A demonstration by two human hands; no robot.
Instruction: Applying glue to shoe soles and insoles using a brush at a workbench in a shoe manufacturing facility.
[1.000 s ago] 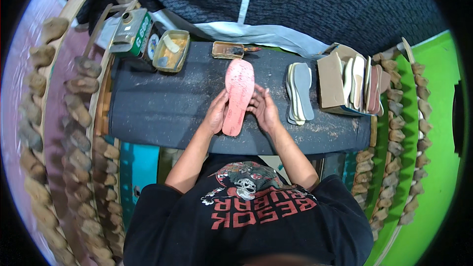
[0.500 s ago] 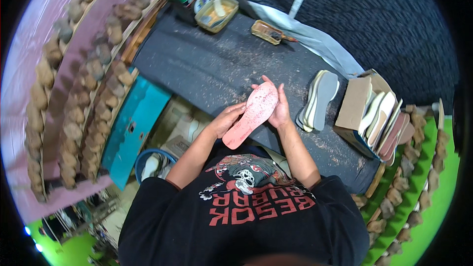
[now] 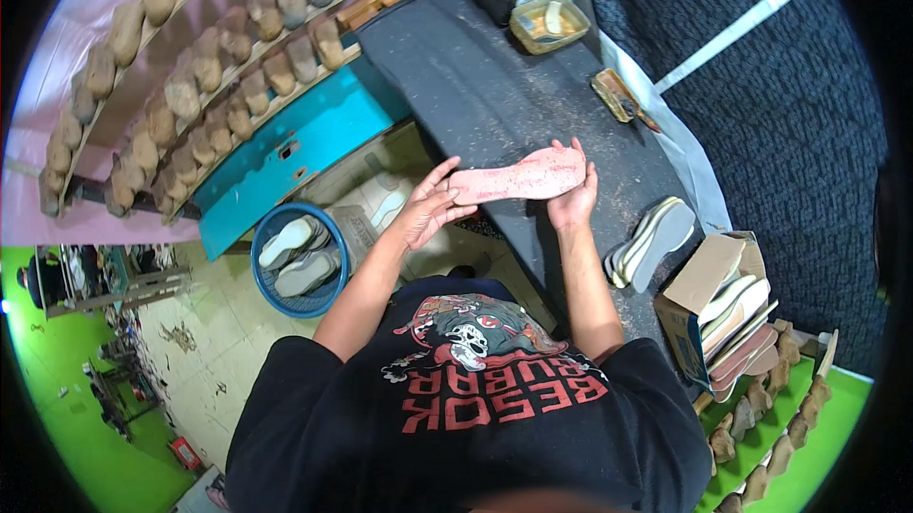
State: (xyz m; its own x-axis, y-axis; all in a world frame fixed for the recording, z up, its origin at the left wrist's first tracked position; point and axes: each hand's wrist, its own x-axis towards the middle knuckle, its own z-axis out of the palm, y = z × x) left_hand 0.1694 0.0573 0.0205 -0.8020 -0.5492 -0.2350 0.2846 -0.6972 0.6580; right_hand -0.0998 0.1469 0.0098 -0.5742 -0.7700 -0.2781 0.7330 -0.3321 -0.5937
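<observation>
Above the table edge (image 3: 529, 251), half-curled left fingers (image 3: 438, 174) and right fingers (image 3: 591, 180) hold the pink sole (image 3: 518, 178).

The left hand (image 3: 425, 213) grips a pink sole (image 3: 518, 177) by its narrow end; the right hand (image 3: 576, 197) cradles its wide end. Grey insoles (image 3: 654, 239) lie right on the table (image 3: 456, 57), beside a box (image 3: 705, 275); a blue basket (image 3: 306, 310) stands left.

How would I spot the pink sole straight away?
Start at the dark-covered table. At its edge, the left hand and right hand hold the pink sole between them. Unlike the stacked soles and boxed soles, it's speckled and held.
</observation>
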